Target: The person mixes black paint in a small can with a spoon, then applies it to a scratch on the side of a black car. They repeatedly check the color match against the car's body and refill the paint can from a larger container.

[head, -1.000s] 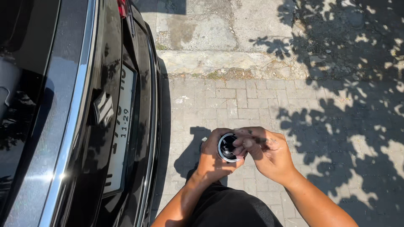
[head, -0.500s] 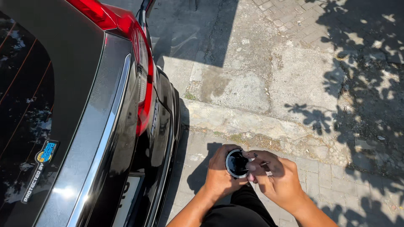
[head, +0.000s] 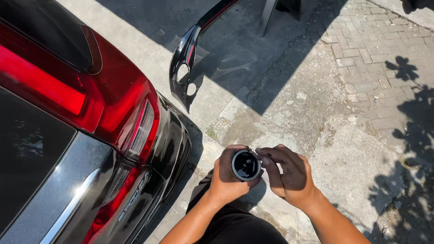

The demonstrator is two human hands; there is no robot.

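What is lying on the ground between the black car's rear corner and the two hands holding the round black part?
In the head view, only bare concrete, partly shaded, separates the car from the left hand, the right hand and the round black part.

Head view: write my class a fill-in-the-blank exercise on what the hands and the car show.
1. Both hands hold a small round ____ part with a pale rim.
2. The left hand wraps it; the right hand touches its rim with the ____.
3. The car is black, with ____ tail lamps.
4. A loose bumper piece lies on the ____.

Missing words: black; fingers; red; ground
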